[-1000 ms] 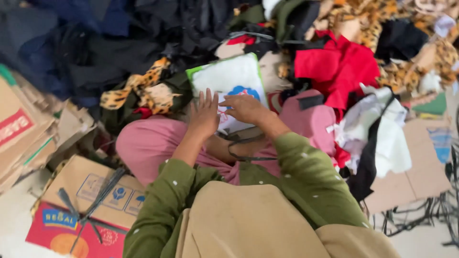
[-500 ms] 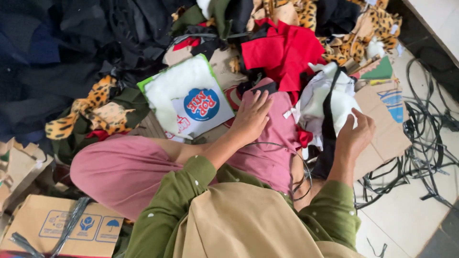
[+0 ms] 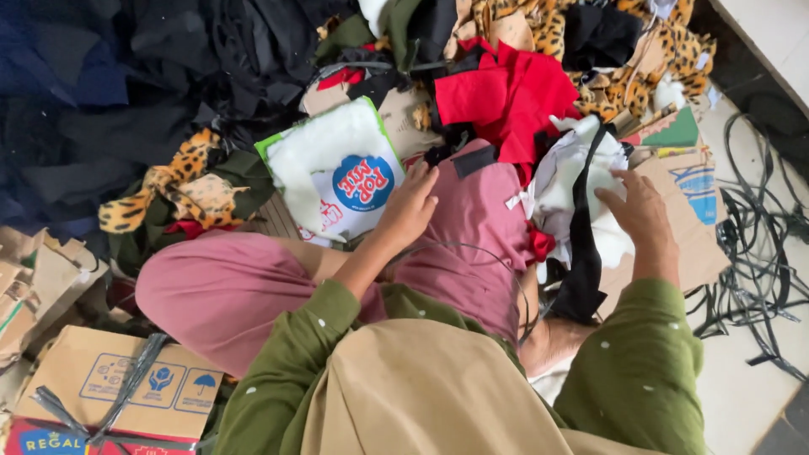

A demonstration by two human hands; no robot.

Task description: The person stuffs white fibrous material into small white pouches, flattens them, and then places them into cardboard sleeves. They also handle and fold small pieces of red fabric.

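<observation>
I sit on the floor in pink trousers (image 3: 227, 282) and green sleeves. My left hand (image 3: 409, 211) rests with loose fingers on my pink knee, beside a clear bag of white stuffing (image 3: 324, 160) with a blue round label. My right hand (image 3: 636, 211) reaches out to the right and touches a heap of white cloth (image 3: 573, 181) crossed by a black strip (image 3: 583, 253). It grips nothing that I can see. A thin black cord loops over my lap.
Red cloth (image 3: 514, 93), leopard-print scraps (image 3: 173, 190) and dark fabric (image 3: 101, 101) pile up ahead. Flattened cardboard (image 3: 683, 244) lies right, with tangled black straps (image 3: 758, 253) on the tiled floor. Cardboard boxes (image 3: 126, 388) sit at lower left.
My right hand swung from the stuffing bag to the white cloth on the right. My left hand slid from the bag onto my knee. The view turned right.
</observation>
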